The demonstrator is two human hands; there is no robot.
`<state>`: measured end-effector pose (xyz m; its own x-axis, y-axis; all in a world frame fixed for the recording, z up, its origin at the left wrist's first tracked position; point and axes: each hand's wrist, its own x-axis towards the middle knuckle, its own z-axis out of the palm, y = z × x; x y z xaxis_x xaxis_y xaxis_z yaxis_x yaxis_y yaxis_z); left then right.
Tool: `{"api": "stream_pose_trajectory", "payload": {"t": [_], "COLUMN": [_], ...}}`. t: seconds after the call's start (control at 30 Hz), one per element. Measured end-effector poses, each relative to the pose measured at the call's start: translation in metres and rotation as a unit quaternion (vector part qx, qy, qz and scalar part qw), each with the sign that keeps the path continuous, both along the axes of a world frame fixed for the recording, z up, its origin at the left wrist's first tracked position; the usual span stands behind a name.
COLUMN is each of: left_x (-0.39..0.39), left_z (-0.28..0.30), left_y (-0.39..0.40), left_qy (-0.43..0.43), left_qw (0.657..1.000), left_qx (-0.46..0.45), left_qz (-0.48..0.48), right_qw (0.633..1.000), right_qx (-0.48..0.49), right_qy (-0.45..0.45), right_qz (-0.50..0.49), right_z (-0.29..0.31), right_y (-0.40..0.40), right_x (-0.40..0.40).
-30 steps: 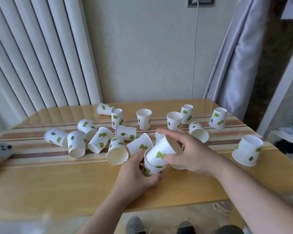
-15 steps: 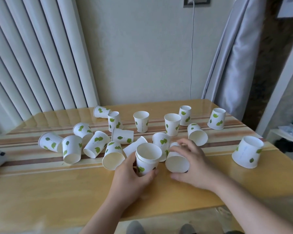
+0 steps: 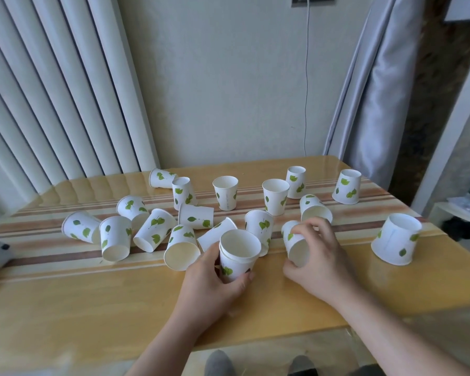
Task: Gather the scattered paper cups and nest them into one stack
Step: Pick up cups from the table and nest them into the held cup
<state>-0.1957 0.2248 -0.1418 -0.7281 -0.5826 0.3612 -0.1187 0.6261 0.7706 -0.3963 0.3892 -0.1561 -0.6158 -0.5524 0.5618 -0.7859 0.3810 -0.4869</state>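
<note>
The left hand [image 3: 215, 283] holds an upright stack of nested paper cups [image 3: 238, 255] near the front middle of the wooden bench [image 3: 92, 308], its fingers clamped around the lower wall. Two rims show at the stack's top. Just to the right, the right hand [image 3: 316, 256] closes its fingers on a tipped cup [image 3: 296, 244] lying with its mouth toward the camera. More leaf-printed cups lie scattered behind, some upright, some on their sides, and an upside-down cup [image 3: 396, 238] stands well apart at the right
</note>
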Motion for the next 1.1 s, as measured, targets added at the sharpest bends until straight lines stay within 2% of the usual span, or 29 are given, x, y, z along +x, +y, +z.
{"api": "stream_pose_trajectory", "payload": {"t": [0.07, 0.1, 0.17, 0.2, 0.23, 0.3, 0.37, 0.47, 0.6, 0.93, 1.0, 1.07, 1.1], "left_x": [0.000, 0.000, -0.002, -0.002, -0.002, -0.002, -0.002, -0.002, -0.003, -0.003, -0.003, -0.003, -0.003], "left_z": [-0.001, -0.001, -0.002, -0.002, -0.002, -0.002, -0.001, -0.002, -0.003, -0.004, -0.005, -0.006, -0.006], "left_y": [0.000, 0.000, -0.001, -0.002, -0.002, -0.001, 0.000, -0.002, -0.004, -0.005, -0.005, -0.006, -0.006], "left_qy": [-0.002, -0.004, -0.014, -0.022, -0.030, -0.039, -0.039, -0.038, -0.042, -0.039, -0.041, -0.044, -0.046], "left_qw": [1.000, 1.000, 1.000, 1.000, 0.999, 0.998, 0.997, 0.995, 0.993, 0.992, 0.993, 0.993, 0.993], "left_qx": [-0.004, -0.005, -0.009, -0.016, -0.026, -0.050, -0.063, -0.086, -0.101, -0.111, -0.109, -0.108, -0.108], "left_qz": [0.000, 0.000, -0.004, -0.007, -0.009, -0.015, -0.021, -0.027, -0.043, -0.036, -0.032, -0.031, -0.032], "right_qw": [0.992, 0.970, 0.876, 0.833, 0.806, 0.794, 0.816, 0.878, 0.916, 0.922, 0.953, 0.990, 0.996], "right_qx": [-0.080, -0.141, -0.263, -0.295, -0.308, -0.294, -0.243, -0.156, -0.070, -0.008, -0.045, -0.100, -0.085], "right_qy": [-0.099, -0.193, -0.389, -0.445, -0.474, -0.484, -0.462, -0.387, -0.328, -0.290, -0.225, -0.082, 0.005], "right_qz": [0.019, 0.042, 0.114, 0.146, 0.175, 0.221, 0.249, 0.233, 0.222, 0.255, 0.199, 0.058, -0.026], "right_z": [0.007, 0.016, 0.040, 0.052, 0.061, 0.073, 0.078, 0.069, 0.054, 0.050, 0.059, 0.070, 0.074], "right_y": [0.005, 0.006, 0.006, 0.004, 0.003, 0.001, -0.002, -0.006, -0.010, 0.011, 0.023, 0.044, 0.057], "right_x": [-0.003, -0.003, -0.002, -0.001, 0.001, 0.009, 0.017, 0.026, 0.035, 0.028, 0.016, -0.013, -0.032]}}
